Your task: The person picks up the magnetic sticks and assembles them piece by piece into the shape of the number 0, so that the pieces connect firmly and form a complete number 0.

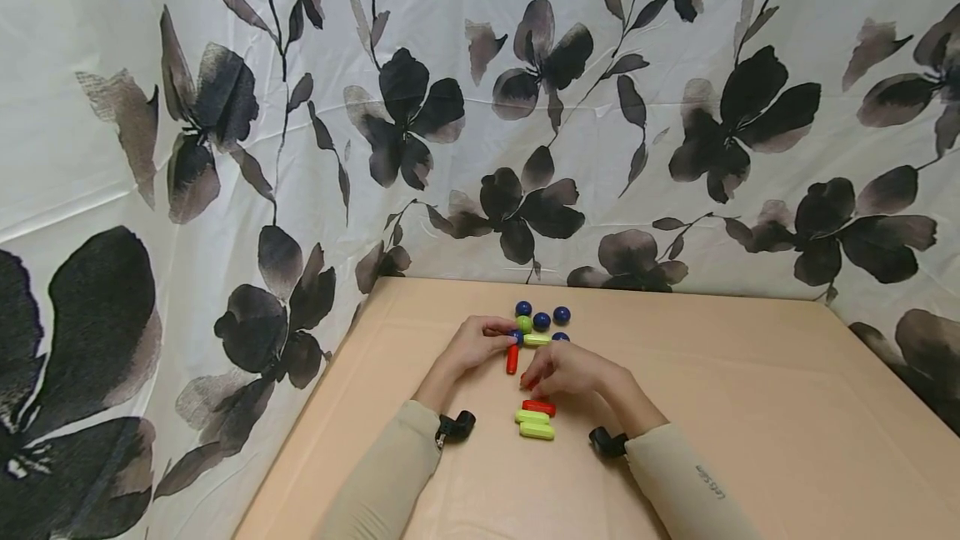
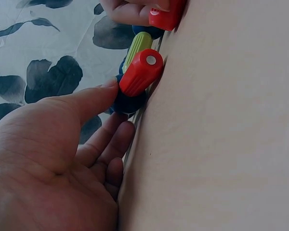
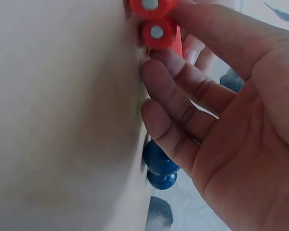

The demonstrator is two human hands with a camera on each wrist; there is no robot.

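Note:
My left hand pinches a dark blue ball between thumb and fingers. A red magnetic rod extends from that ball toward me, a pale magnet showing in its end. A light green rod runs from the ball toward another blue ball, partly behind the right hand. My right hand pinches a second red rod, mostly covered by its fingers in the head view. Just in front of that hand lies a third red rod.
Two green rods lie nearest me, beside the loose red rod. Beyond the hands stand several blue balls and a rounded green piece. The tan table meets a floral cloth at its far edge.

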